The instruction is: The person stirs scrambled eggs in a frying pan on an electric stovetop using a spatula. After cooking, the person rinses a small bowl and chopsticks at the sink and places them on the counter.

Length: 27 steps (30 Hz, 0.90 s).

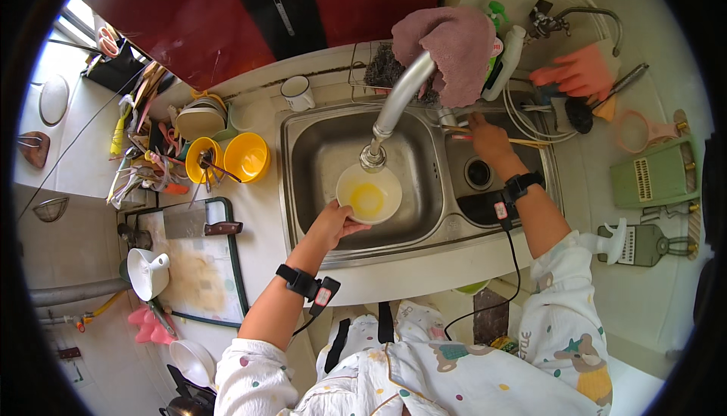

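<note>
My left hand (335,224) grips the rim of a white bowl (383,191) with yellowish liquid in it. The bowl is over the large left basin of a stainless steel sink (309,149), just below the faucet nozzle (372,157). My right hand (489,142) reaches over the small right basin, above the drain (478,173), with its fingers at the faucet base. Chopsticks (525,142) lie across that basin beside and partly behind this hand. Whether the fingers hold the faucet handle or a chopstick is hard to tell.
A pink towel (454,46) hangs over the faucet neck. Left of the sink are yellow bowls (247,157), a white mug (298,93) and a cleaver (187,224) on a cutting board (199,279). Pink rubber gloves (585,72) and a green grater (653,171) are at the right.
</note>
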### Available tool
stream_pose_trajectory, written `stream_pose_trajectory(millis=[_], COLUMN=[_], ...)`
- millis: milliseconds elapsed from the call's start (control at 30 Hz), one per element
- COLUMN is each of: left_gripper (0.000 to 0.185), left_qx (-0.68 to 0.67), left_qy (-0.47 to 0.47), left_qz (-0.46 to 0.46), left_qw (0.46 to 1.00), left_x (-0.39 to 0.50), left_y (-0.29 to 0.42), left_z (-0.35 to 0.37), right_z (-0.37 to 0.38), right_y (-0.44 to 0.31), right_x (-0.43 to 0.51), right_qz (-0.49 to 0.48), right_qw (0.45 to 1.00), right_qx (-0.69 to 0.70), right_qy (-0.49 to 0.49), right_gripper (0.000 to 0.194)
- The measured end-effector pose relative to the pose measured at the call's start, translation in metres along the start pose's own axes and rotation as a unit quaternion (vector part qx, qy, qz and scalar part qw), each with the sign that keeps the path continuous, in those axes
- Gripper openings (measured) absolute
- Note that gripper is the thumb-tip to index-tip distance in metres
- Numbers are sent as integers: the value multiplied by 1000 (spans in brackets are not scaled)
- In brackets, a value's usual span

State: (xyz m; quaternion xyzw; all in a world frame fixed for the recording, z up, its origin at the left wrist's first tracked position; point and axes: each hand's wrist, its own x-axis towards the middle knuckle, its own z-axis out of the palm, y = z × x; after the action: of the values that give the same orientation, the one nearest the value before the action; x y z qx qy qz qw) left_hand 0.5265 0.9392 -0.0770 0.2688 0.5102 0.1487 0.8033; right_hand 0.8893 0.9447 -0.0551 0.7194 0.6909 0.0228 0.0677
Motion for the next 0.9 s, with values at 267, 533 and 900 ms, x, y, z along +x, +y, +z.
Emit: stream_pose_trajectory(millis=[267, 533, 900], left_gripper=[35, 40, 44], left_qx=[-1, -19, -315], left_qy=[-1, 51, -24], left_qz=[22, 46, -67], left_qw=[1000, 997, 946], left_x=[29, 46, 79], left_y=[2, -7, -26], left_z=[19, 6, -2], right_z=[-6, -58, -77], right_y=[-10, -27, -26], right_x=[-22, -60, -90], right_qz=[-18, -16, 13], right_qw=[997, 984, 962], right_qx=[58, 178, 272], right_qy=[42, -8, 8], right_gripper=[47, 44, 37])
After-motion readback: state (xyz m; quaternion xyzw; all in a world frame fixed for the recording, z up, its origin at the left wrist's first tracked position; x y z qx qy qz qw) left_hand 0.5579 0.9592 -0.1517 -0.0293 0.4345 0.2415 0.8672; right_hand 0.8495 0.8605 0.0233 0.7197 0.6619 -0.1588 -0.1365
